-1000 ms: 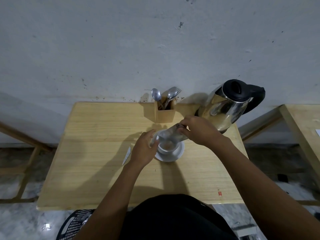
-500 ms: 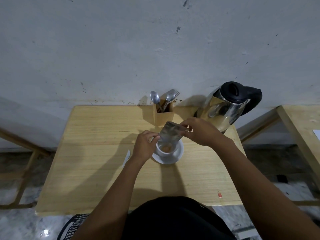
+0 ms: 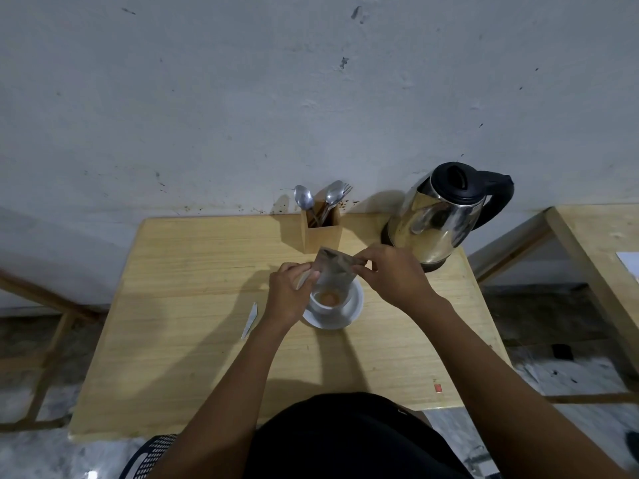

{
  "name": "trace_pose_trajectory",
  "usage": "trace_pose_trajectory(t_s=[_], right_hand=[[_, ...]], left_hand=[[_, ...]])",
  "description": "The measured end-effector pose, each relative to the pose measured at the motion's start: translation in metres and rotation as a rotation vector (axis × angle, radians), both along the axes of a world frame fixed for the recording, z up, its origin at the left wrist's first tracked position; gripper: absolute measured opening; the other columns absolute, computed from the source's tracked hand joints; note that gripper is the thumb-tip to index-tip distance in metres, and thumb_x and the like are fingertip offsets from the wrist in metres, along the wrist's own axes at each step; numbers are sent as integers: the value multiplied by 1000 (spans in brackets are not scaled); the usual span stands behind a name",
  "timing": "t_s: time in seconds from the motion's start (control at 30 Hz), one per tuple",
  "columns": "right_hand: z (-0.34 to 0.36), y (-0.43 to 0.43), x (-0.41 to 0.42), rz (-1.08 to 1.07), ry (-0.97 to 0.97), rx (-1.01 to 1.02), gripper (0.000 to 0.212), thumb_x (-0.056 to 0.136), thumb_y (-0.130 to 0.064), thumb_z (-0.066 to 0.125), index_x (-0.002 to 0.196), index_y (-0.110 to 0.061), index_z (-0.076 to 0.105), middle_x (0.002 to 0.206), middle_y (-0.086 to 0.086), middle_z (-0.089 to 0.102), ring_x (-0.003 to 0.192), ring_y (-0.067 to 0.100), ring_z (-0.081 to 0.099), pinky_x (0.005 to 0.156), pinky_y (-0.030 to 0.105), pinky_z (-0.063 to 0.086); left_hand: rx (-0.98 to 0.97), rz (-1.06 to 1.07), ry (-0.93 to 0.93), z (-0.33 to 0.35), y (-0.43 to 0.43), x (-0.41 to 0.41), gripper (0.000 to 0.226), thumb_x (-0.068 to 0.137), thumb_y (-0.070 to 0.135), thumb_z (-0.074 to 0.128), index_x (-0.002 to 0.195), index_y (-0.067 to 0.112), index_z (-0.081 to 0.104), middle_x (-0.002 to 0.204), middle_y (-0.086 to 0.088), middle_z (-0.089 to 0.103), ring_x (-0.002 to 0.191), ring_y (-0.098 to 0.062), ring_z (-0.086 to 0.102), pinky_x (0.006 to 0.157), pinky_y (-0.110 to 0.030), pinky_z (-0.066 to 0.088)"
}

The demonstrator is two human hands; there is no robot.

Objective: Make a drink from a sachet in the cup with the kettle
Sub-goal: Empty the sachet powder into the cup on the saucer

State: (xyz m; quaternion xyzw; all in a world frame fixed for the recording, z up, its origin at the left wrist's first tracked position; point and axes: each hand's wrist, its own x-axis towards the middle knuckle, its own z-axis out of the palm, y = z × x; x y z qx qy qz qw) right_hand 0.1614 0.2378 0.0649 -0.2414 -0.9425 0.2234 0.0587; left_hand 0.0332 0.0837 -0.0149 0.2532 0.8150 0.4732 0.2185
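Observation:
A white cup [image 3: 323, 304] stands on a white saucer [image 3: 349, 314] in the middle of the wooden table [image 3: 193, 305]; brown powder lies in its bottom. Above the cup a silver sachet [image 3: 334, 269] is held upended, its open end down over the cup. My left hand [image 3: 288, 293] pinches the sachet's lower left edge beside the cup. My right hand [image 3: 390, 274] grips its upper right corner. A steel kettle [image 3: 439, 219] with a black lid and handle stands at the table's back right, just beyond my right hand.
A wooden holder [image 3: 321, 229] with spoons and a fork stands at the back edge against the wall. A torn white strip [image 3: 249, 320] lies left of my left wrist. A second wooden table [image 3: 601, 243] is at the right.
The sachet has been tipped from lying low across the cup to standing upended above it, and my right hand has risen with it. Powder now shows in the cup.

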Motion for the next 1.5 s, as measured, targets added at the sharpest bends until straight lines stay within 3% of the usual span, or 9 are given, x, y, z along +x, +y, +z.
trace_pose_trajectory(t_s=[0.07, 0.2, 0.6, 0.8, 0.9, 0.97, 1.17, 1.37, 1.5], right_hand=[[0, -3, -1, 20, -3, -7, 14, 91, -31, 65, 100, -26, 75, 92, -10, 70, 70, 6, 51, 70, 26, 35], [0, -4, 1, 10, 20, -92, 13, 89, -28, 67, 100, -27, 74, 92, -10, 68, 76, 10, 61, 70, 33, 50], [-10, -7, 4, -142, 59, -152, 13, 89, -30, 69, 100, -29, 75, 89, -12, 74, 74, 6, 61, 65, 22, 47], [-7, -17, 0, -148, 101, -109, 12, 88, -30, 70, 96, -30, 77, 78, -15, 71, 60, -2, 53, 57, 9, 30], [-4, -19, 2, -190, 149, -80, 14, 87, -30, 70, 99, -27, 77, 60, -26, 57, 53, -4, 49, 57, 6, 26], [-3, -18, 1, -187, 124, -97, 15, 88, -32, 70, 100, -28, 77, 55, -30, 46, 52, -3, 49, 54, 5, 25], [-5, -9, 3, -225, 163, -207, 18, 90, -29, 68, 106, -25, 75, 88, -15, 70, 60, -1, 51, 56, 14, 33], [-13, -12, 5, -210, 162, -253, 16, 89, -29, 68, 103, -26, 76, 66, -27, 58, 55, 3, 51, 62, 21, 38], [-16, -21, 4, -197, 137, -244, 12, 89, -29, 67, 97, -29, 76, 85, -17, 73, 54, -3, 52, 65, 19, 39]], left_hand=[[37, 12, -7, 3, 1, 1, 21, 87, 26, 63, 103, 16, 72, 105, -3, 61, 104, -23, 57, 91, -33, 48], [102, 46, -51, 10, 4, 4, 20, 89, 19, 62, 102, 7, 72, 98, -3, 60, 85, -3, 58, 68, 0, 41], [154, 59, -110, 10, 4, 7, 20, 88, 17, 63, 103, 6, 72, 95, 0, 60, 82, 2, 57, 66, 4, 39], [163, 51, -81, 7, 3, 8, 22, 86, 20, 66, 101, 6, 73, 92, 2, 60, 88, -11, 60, 74, -5, 42], [146, 60, -67, 3, 3, 7, 20, 84, 28, 68, 96, 15, 76, 94, 1, 63, 103, -27, 58, 88, -36, 49], [144, 84, -54, 5, 2, 7, 18, 82, 29, 69, 93, 17, 76, 93, -1, 65, 103, -30, 58, 89, -44, 49], [120, 100, -38, 15, 3, 5, 13, 79, 38, 69, 84, 27, 72, 92, 8, 61, 105, -28, 56, 92, -44, 48], [83, 52, -6, 11, 3, 6, 20, 82, 32, 66, 84, 13, 75, 93, -3, 64, 100, -30, 58, 92, -50, 48], [97, 46, 17, 10, 4, 7, 22, 79, 36, 69, 86, 16, 77, 91, -3, 67, 97, -29, 60, 88, -50, 49]])
